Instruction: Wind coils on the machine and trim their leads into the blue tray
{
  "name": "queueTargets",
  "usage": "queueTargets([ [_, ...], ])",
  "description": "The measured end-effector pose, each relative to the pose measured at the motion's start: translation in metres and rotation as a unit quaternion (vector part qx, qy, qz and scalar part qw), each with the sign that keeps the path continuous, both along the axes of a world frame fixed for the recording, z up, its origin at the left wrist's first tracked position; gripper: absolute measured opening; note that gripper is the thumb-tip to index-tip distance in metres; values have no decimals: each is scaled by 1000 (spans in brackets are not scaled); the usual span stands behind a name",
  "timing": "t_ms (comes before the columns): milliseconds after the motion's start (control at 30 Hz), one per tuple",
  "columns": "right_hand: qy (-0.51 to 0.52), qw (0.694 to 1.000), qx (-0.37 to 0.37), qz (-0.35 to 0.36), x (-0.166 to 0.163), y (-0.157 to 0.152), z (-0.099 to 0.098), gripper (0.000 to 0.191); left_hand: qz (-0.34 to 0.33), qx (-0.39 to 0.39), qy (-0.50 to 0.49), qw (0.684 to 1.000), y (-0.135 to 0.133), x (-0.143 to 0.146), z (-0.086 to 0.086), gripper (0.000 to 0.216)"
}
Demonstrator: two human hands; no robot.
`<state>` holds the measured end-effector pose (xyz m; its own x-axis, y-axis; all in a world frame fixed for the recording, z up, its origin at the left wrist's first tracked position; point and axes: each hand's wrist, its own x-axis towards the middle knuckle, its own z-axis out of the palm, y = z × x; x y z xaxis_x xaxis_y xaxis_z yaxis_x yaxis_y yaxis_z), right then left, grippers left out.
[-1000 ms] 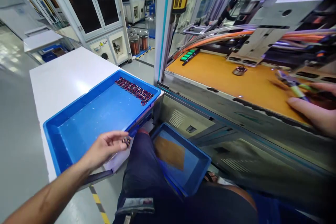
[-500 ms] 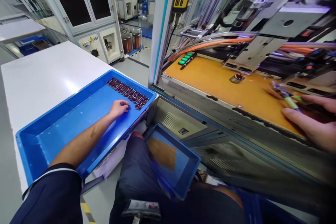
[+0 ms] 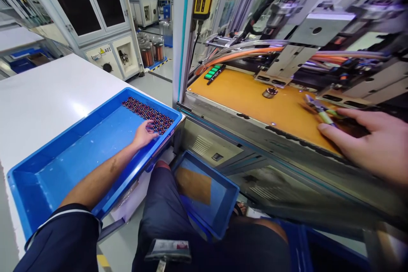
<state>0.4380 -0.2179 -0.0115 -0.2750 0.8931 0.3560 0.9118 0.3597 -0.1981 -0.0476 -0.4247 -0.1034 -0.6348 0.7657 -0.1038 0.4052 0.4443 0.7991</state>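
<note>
My left hand [image 3: 145, 134] is inside the large blue tray [image 3: 86, 136], at the near edge of a block of small round dark parts [image 3: 148, 114] with coppery and reddish spots. Its fingers look apart, with nothing visible held in them. At the right, my right hand [image 3: 366, 136] holds a pair of pliers [image 3: 325, 118] with yellow-green handles, tips pointing away over the orange work surface [image 3: 287, 114]. The palm hides part of the handles. One round metal part [image 3: 270, 92] sits on that surface, left of the pliers.
A green block [image 3: 214, 71] and a black pen [image 3: 216, 75] lie at the back of the orange surface. Machine slides and orange hoses [image 3: 248, 52] hang over it. A smaller blue bin [image 3: 223, 208] stands by my legs. The large tray rests on a white table [image 3: 57, 80].
My left hand has gone from a pinch near the tray's parts to spread fingers against their edge. The right hand still holds the pliers. The whole view has shifted slightly.
</note>
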Motion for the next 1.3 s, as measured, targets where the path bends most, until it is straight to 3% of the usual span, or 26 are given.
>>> queueTargets([
  [100,-22,998,-59,-30,-13,-10,15,50,-4,11,43,999,-2,8,-1,71],
  [200,-35,998,-54,-14,-22,-17,23,49,-8,13,85,996,-3,14,4,56],
  [267,-35,999,-36,12,-25,-21,25,46,-15,14,111,994,-5,17,17,49],
  [333,-32,999,-25,27,-27,-22,25,43,-23,26,142,989,-4,21,40,55],
  [433,-26,999,-20,34,-32,-17,24,38,-33,80,202,976,12,40,95,69],
  [533,-19,999,-22,32,-41,-9,24,37,-111,138,234,956,55,86,149,65],
  [600,-11,999,-29,28,-46,-5,25,38,-191,140,224,945,94,129,172,57],
  [667,-2,999,-38,28,-49,-4,27,36,-235,127,210,940,136,173,179,59],
  [767,12,998,-47,30,-49,-7,32,32,-242,110,181,947,185,222,172,74],
  [900,34,998,-46,39,-47,-10,36,33,-218,123,122,960,207,246,161,73],
  [1033,75,994,-44,72,-46,-8,35,32,-226,177,42,957,174,240,163,67],
  [1167,153,981,-20,120,-48,-13,42,31,-249,237,-44,938,97,234,165,69],
  [1300,256,952,15,166,-52,-66,60,33,-262,291,-215,895,18,238,156,69],
])
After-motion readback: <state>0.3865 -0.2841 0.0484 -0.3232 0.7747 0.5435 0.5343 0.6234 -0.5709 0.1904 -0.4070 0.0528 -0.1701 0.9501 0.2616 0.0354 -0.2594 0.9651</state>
